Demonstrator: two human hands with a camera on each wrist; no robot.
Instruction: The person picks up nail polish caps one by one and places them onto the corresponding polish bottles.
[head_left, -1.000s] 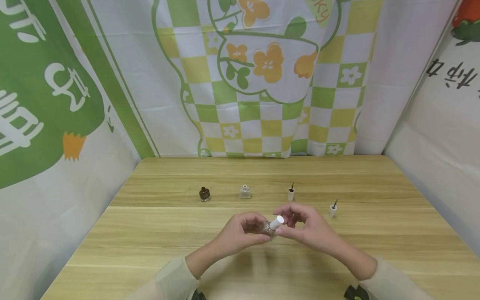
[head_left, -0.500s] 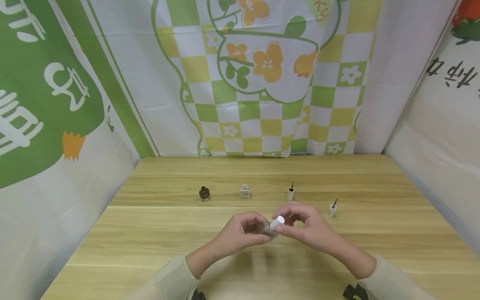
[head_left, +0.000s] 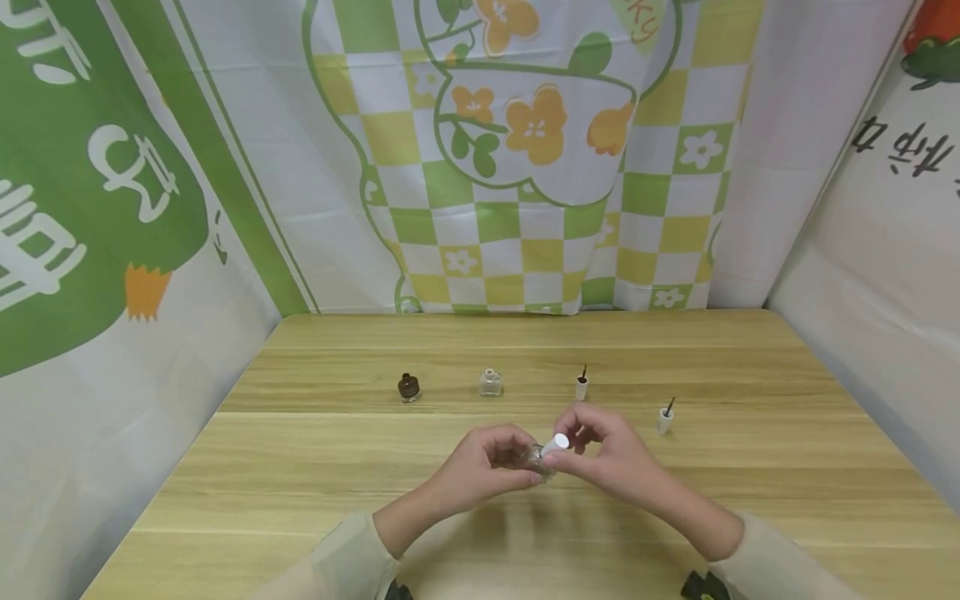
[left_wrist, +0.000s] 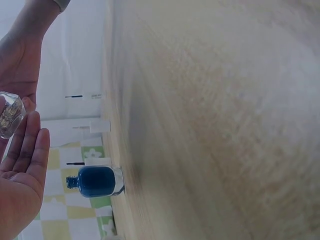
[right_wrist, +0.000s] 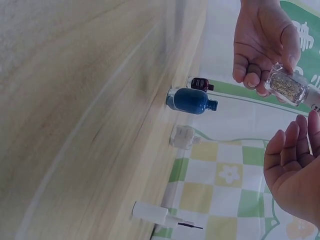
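In the head view my left hand (head_left: 480, 467) holds a small clear nail polish bottle with glitter (right_wrist: 286, 86), tilted to the right above the table. A white cap (head_left: 557, 443) sits at the bottle's neck, and the thumb and fingers of my right hand (head_left: 611, 454) pinch it. The right wrist view shows bottle and cap joined, with the left hand's thumb across the glass. A blue nail polish bottle without a cap (left_wrist: 96, 181) stands on the table; the hands hide it in the head view.
Behind the hands on the wooden table (head_left: 322, 467) stand a dark open bottle (head_left: 408, 387) and a clear open bottle (head_left: 491, 383). White brush caps stand brush-up, one at the back (head_left: 582, 387), another at the right (head_left: 665, 419). Printed curtains (head_left: 510, 250) enclose the table.
My right hand has moved slightly left, its thumb now lying further over the white cap. The bottle and cap have shifted a little to the right. Everything on the table stays put.
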